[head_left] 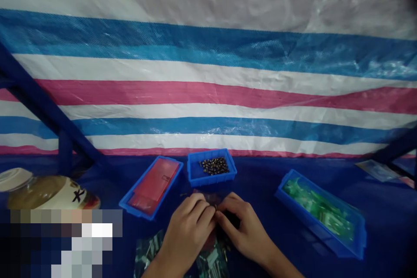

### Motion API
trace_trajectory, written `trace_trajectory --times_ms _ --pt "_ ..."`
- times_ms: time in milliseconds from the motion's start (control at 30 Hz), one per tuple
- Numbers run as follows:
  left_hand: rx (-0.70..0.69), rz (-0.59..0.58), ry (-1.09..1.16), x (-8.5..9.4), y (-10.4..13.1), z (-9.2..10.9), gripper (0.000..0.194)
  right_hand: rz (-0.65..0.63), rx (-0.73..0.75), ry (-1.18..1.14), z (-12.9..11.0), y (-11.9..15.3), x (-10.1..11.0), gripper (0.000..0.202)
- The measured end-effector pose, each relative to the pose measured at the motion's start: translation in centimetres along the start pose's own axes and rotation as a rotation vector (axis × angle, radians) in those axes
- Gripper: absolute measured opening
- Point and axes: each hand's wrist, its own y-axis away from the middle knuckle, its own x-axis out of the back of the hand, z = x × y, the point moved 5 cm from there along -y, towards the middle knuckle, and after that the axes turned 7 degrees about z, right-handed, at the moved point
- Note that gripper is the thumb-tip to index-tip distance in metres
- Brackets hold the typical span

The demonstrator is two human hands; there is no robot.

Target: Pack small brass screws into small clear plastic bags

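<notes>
At lower centre, the right hand (245,226) pinches a small metal piece (215,207). The left hand (190,228) bunches beside it, whether gripping anything I cannot tell

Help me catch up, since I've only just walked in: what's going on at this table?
A person works bare-handed, the left hand and right hand close together, fingertips gathered at something too small and blurred to name. Clear bags of small parts lie below the hands. Beyond them, the left tray holds red packets and the middle tray small metal pieces, probably screws. The right tray holds green packets.
</notes>
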Motion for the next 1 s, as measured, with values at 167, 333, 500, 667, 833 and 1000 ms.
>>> trace_trajectory --times_ms 167,333,500,667,833,1000 --pt "-0.008 -0.032 -0.044 0.1 -0.2 0.1 0.024 -0.007 0.013 -0.019 -0.2 -0.1 0.0 0.022" --pt "-0.065 0.005 -0.106 0.4 -0.7 0.5 0.018 0.020 0.012 -0.002 0.1 -0.2 0.4 0.031" --pt "-0.048 -0.007 -0.113 0.3 -1.0 0.4 0.017 0.133 -0.109 -0.032 1.4 -0.1 1.1 0.021" --pt "-0.042 -0.047 -0.069 0.2 -1.2 0.5 0.014 0.078 -0.088 -0.021 1.4 -0.2 0.8 0.023" --pt "0.029 -0.037 -0.011 0.2 -1.1 0.0 0.017 0.045 -0.071 -0.011 1.3 -0.3 0.7 0.024" --pt "0.075 -0.104 0.084 -0.2 -0.9 -0.5 0.014 0.035 -0.081 -0.006 1.4 -0.4 0.8 0.022"
